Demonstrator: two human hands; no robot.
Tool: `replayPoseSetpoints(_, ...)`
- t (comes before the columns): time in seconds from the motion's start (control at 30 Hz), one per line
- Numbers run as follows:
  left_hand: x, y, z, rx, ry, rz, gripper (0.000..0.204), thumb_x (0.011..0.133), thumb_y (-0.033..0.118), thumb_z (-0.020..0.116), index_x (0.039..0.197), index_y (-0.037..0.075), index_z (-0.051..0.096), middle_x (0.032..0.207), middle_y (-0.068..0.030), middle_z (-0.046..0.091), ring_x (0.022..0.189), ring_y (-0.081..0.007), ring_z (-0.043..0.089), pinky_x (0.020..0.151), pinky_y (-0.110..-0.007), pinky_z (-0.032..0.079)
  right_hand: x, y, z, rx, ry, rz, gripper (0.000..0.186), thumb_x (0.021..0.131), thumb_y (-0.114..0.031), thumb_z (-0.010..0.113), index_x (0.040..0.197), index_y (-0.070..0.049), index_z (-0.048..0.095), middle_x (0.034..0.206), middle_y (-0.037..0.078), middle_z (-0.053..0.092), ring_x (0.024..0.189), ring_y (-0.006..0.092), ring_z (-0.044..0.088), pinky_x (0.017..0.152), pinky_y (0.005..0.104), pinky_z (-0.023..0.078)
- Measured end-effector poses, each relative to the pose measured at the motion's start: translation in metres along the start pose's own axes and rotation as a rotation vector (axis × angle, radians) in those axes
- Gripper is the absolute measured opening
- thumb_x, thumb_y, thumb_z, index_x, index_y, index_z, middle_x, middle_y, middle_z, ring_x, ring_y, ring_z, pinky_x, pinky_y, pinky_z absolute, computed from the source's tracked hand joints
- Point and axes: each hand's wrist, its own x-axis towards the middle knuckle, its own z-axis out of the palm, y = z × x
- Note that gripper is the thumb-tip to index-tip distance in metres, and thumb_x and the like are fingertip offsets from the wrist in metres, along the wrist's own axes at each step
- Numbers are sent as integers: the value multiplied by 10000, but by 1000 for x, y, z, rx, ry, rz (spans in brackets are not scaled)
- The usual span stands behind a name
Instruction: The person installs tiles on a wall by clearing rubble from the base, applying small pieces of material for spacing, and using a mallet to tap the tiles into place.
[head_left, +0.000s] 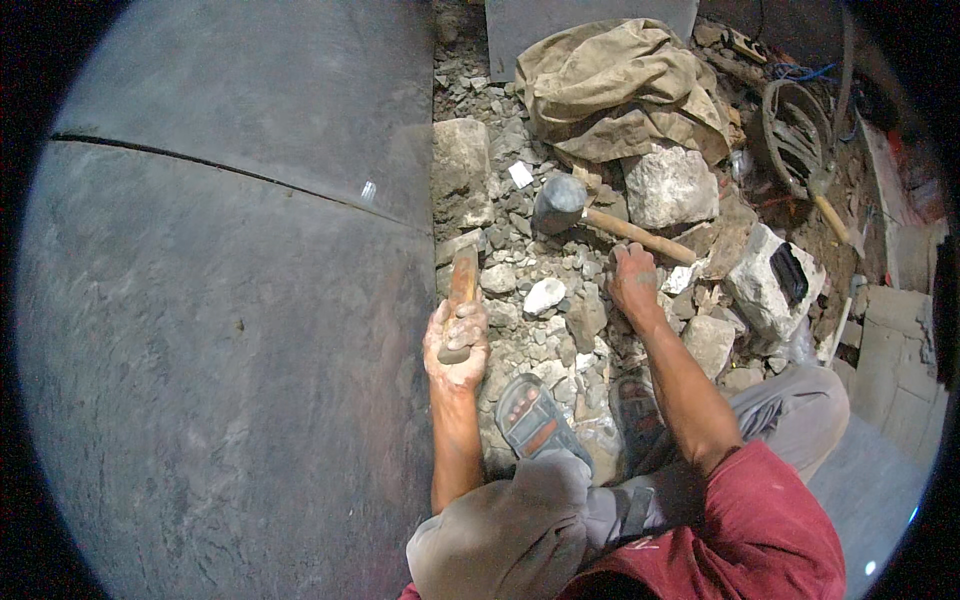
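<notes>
1. Left hand (455, 345): fingers clenched round chisel (461, 300), long axis toward 12 o'clock, tip at slab (220, 330) edge.
2. Right hand (634, 283): fingers released, resting on rubble (545, 300).
3. Hammer (600, 218): at 11 o'clock from right hand, handle end just beside it; head at 10 o'clock.

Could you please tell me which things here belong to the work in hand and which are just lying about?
In use: chisel gripped by left hand; hammer near right hand; stone slab; rubble.
Lying about: tan cloth; coiled hose; white stone block.
</notes>
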Motion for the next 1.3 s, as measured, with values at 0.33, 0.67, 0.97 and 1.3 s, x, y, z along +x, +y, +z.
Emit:
replayPoseSetpoints(0.33,4,0,-4,-62,-45,-76,409,873,172,475,1176,-72,350,821,-94,421,600,-147,441,444,-260,420,22,-6,-4,1414,-337,353,354,858,-194,582,1156,-6,555,1004,86,623,828,169,603,714,296,496)
replayPoseSetpoints(0.67,6,-4,-2,4,-54,-74,319,898,203,449,1050,-74,403,822,-107,446,596,-155,466,448,-266,429,2,-123,47,1547,-596,138,465,813,-181,651,1237,-46,515,1025,70,626,859,132,593,747,279,501)
replayPoseSetpoints(0.97,-5,6,-5,11,-56,-14,345,879,188,496,1081,-71,390,811,-89,432,571,-134,447,420,-233,434,-11,-206,27,1183,-324,147,356,764,-143,657,1084,-20,562,996,137,633,903,177,589,813,310,450)
replayPoseSetpoints(1.3,6,-8,0,32,-37,-16,400,907,204,460,1188,-65,364,801,-81,429,589,-140,441,412,-227,414,-3,-205,77,1566,-254,412,249,781,-145,661,976,-23,567,835,67,635,760,144,583,682,299,475)
